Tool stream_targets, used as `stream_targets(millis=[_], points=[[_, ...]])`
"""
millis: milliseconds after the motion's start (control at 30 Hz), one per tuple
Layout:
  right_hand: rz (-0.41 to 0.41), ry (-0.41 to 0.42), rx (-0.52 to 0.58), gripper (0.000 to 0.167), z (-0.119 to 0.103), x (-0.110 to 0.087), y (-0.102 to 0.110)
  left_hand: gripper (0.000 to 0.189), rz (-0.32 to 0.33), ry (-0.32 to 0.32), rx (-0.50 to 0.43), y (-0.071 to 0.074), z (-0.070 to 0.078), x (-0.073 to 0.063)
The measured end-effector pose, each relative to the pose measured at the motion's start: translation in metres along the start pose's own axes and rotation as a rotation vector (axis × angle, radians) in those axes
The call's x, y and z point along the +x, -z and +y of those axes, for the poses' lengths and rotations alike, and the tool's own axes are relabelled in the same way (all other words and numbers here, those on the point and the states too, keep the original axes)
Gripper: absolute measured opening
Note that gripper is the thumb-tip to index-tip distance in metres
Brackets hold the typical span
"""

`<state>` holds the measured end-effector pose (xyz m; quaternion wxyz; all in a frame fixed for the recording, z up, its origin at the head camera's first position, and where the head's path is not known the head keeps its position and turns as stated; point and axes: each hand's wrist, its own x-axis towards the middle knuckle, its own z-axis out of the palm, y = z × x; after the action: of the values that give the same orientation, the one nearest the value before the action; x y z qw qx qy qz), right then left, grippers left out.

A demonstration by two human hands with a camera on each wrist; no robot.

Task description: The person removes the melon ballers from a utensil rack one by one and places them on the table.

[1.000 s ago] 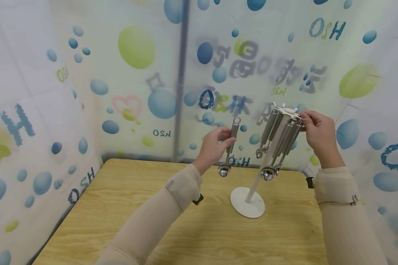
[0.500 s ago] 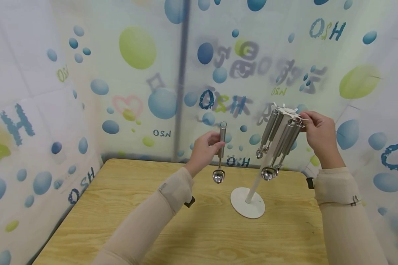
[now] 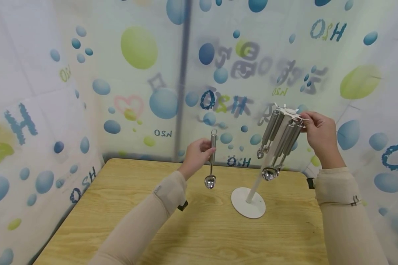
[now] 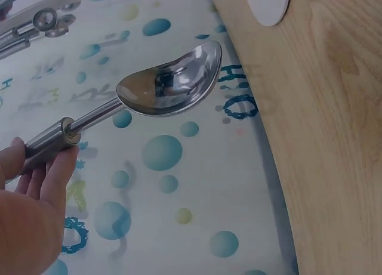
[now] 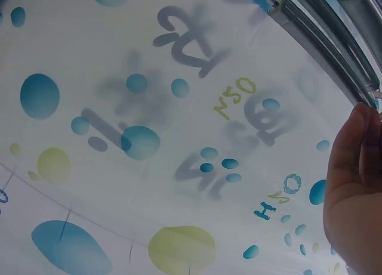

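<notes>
My left hand [image 3: 196,156] grips a shiny steel ice cream scoop [image 3: 210,181] by its handle, upright with the hanging ring at the top and the bowl down above the table. In the left wrist view the scoop's bowl [image 4: 173,84] shows large, its handle between thumb and fingers. To the right stands a tilted white utensil stand [image 3: 285,110], with several steel utensils [image 3: 290,138] hanging from its hooked top. My right hand [image 3: 321,136] pinches the edge of that top. The right wrist view shows the right hand's fingertips [image 5: 360,117] close to the hanging handles.
A round white base [image 3: 248,203] of the stand rests on the wood-grain table [image 3: 219,235]. Behind and to the left hang pale curtains [image 3: 136,84] printed with blue and green drops.
My left hand has carried the scoop left and somewhat down, away from the stand. The right hand stays on the stand's top.
</notes>
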<state>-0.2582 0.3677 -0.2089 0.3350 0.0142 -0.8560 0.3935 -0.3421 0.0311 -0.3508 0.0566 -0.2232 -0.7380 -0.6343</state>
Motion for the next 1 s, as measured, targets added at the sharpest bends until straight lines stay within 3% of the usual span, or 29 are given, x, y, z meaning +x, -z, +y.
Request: stream_targets(millis=[133,400,633,1000], points=[[-0.011,-0.015,-0.011,0.049,0.002,0.001,0.000,0.026,-0.018,0.030,-0.011,-0.002,-0.010,-0.001],[-0.010,-0.043,-0.018,0.048,0.002,0.001,-0.001,0.027,-0.058,0.142,-0.130,-0.016,-0.022,-0.008],[0.010,0.012,-0.025,0.048,0.000,0.001,0.002,0.028,-0.096,0.189,-0.201,-0.033,-0.039,-0.014],[0.010,-0.006,0.024,0.044,0.001,0.002,0.000,0.022,-0.098,0.300,-0.193,-0.056,-0.062,-0.022]])
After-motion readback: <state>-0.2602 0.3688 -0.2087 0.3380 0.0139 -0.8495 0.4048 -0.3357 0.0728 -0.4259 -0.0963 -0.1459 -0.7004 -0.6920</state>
